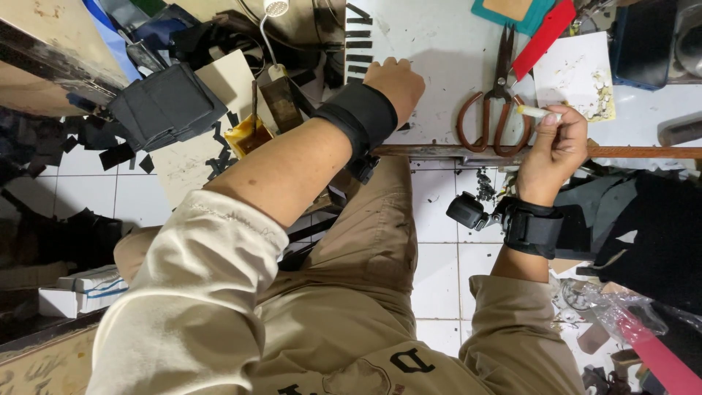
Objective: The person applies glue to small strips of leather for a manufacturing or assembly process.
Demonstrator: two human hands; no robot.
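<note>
Left hand (395,82) fisted, contents hidden; right hand (557,143) pinching small white stick (536,112).

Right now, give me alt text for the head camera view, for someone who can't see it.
Seen from above, a seated person's right hand holds a small white stick beside rusty scissors on a white worktable. The left hand rests on small black strips. Both wrists wear black straps.

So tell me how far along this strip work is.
Done: a row of cut black strips lies on the white table, scissors set down. In hand: the left hand rests fisted by the strips; the right hand holds a small white stick. Left: a black stack sits aside.
</note>
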